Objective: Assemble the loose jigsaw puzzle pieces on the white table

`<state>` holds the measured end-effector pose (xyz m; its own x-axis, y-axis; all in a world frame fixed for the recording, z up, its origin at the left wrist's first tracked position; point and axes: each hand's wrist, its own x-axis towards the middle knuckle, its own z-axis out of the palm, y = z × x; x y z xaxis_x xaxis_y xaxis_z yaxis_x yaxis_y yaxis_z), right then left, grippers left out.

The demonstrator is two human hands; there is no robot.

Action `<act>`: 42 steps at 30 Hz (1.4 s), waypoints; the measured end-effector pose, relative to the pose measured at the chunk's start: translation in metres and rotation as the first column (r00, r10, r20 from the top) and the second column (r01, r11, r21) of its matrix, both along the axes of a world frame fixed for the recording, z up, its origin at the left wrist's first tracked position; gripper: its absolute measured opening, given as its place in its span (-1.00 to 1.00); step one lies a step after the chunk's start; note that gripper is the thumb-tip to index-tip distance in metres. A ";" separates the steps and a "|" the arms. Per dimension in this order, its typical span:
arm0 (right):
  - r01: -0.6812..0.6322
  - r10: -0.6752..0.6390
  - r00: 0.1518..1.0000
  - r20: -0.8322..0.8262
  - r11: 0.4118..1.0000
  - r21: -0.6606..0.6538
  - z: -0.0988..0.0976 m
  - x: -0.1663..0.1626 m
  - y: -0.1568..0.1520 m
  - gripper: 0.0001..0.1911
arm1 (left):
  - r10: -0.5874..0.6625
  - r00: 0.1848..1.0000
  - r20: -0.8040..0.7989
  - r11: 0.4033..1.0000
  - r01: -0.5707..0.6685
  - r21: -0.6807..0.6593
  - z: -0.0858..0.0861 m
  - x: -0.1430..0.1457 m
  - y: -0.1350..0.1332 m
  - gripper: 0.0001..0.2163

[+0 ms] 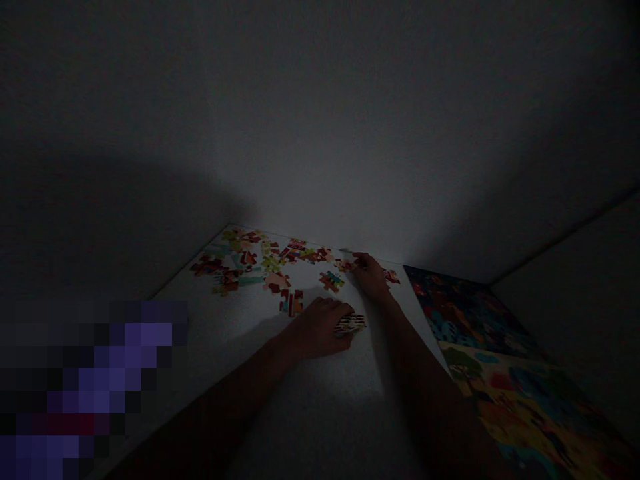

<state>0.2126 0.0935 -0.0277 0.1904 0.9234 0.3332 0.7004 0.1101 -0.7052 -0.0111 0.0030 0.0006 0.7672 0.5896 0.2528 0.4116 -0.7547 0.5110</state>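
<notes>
My left hand (323,327) is wrapped round a small stack of jigsaw puzzle pieces (351,325), whose edges show between thumb and fingers. Farther forward and to the right, my right hand (371,275) has its fingers bent together close to a jigsaw piece (345,265) near the back edge of the white surface; whatever lies between the fingertips is too dark to make out. A loose piece with green and blue on it (331,281) lies between the two hands. Just left of my left hand is a red and brown piece (291,303).
Many loose pieces (270,263) are spread over the white tabletop (210,333) at the back left. One red piece (391,276) lies right of my right hand. Colourful picture sheets (500,387) cover the right side. A plain wall (320,133) rises behind; lighting is dim.
</notes>
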 end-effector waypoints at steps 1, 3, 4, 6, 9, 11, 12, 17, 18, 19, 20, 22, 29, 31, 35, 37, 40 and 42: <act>-0.016 0.014 0.998 0.054 1.000 0.027 0.002 -0.005 0.000 -0.55 | -0.003 1.000 0.003 1.000 0.003 0.009 -0.001 0.000 0.000 -0.72; -0.125 0.115 0.979 0.168 0.991 0.053 0.005 -0.020 0.001 -0.59 | -0.006 1.000 0.015 1.000 0.006 0.019 -0.002 0.001 0.001 -0.73; -0.199 0.186 0.960 0.212 0.979 0.043 0.006 -0.027 0.002 -0.58 | -0.006 1.000 0.020 1.000 0.005 0.021 -0.002 0.001 0.001 -0.73; -0.300 0.292 0.916 0.275 0.954 -0.013 0.008 -0.041 0.001 -0.55 | -0.001 1.000 0.024 1.000 0.001 0.018 -0.001 0.001 0.000 -0.72; -0.287 0.298 0.894 0.333 0.954 -0.083 0.012 -0.051 -0.003 -0.60 | -0.007 1.000 0.022 1.000 0.007 0.002 0.002 0.000 -0.001 -0.72; -0.241 0.256 0.900 0.354 0.967 -0.089 0.014 -0.050 -0.006 -0.67 | -0.008 1.000 0.017 1.000 0.008 -0.005 0.003 0.001 -0.001 -0.72; -0.224 0.238 0.904 0.356 0.971 -0.081 0.015 -0.048 -0.008 -0.69 | -0.005 1.000 0.014 1.000 0.006 -0.006 0.003 0.001 -0.001 -0.72; -0.129 0.123 0.961 0.249 0.992 0.009 0.012 -0.034 -0.012 -0.70 | 0.007 1.000 0.012 1.000 -0.007 0.014 -0.001 0.001 0.000 -0.71; -0.104 0.097 0.973 0.211 0.994 0.021 0.011 -0.032 -0.012 -0.70 | 0.005 1.000 0.012 1.000 -0.005 0.015 -0.002 0.001 0.001 -0.71; -0.075 0.068 0.981 0.180 0.997 0.036 0.009 -0.031 -0.011 -0.70 | 0.002 1.000 0.011 1.000 -0.002 0.014 -0.002 0.001 0.001 -0.71; -0.046 0.037 0.987 0.156 0.997 0.056 0.008 -0.029 -0.010 -0.70 | -0.003 1.000 0.009 1.000 0.002 0.014 -0.002 0.001 0.001 -0.71; 0.011 -0.025 0.992 0.120 0.993 0.116 0.004 -0.024 -0.008 -0.68 | -0.006 1.000 0.007 1.000 0.006 0.018 -0.002 0.001 0.001 -0.71; 0.170 -0.168 0.985 -0.027 0.978 0.121 -0.007 -0.008 -0.001 -0.61 | -0.004 1.000 0.011 0.999 0.003 0.035 -0.001 0.000 0.000 -0.74; 0.097 -0.100 0.995 0.021 0.990 0.102 -0.006 -0.012 0.000 -0.59 | -0.019 1.000 0.024 0.999 0.018 0.039 0.000 0.000 0.000 -0.75; -0.155 0.141 0.974 0.179 0.986 0.066 0.000 -0.033 0.004 -0.58 | -0.022 0.999 0.042 0.999 0.021 0.028 0.000 0.001 -0.001 -0.76; -0.271 0.258 0.934 0.248 0.962 0.020 0.001 -0.045 0.007 -0.57 | -0.025 0.999 0.048 1.000 0.024 0.019 -0.001 0.002 -0.002 -0.75; -0.347 0.341 0.875 0.343 0.937 -0.047 -0.001 -0.057 0.007 -0.55 | -0.042 0.997 0.062 0.999 0.041 0.009 -0.001 0.003 -0.002 -0.72; -0.345 0.340 0.860 0.381 0.937 -0.058 0.000 -0.060 0.005 -0.59 | -0.038 0.997 0.069 0.999 0.038 0.003 -0.001 0.002 -0.002 -0.71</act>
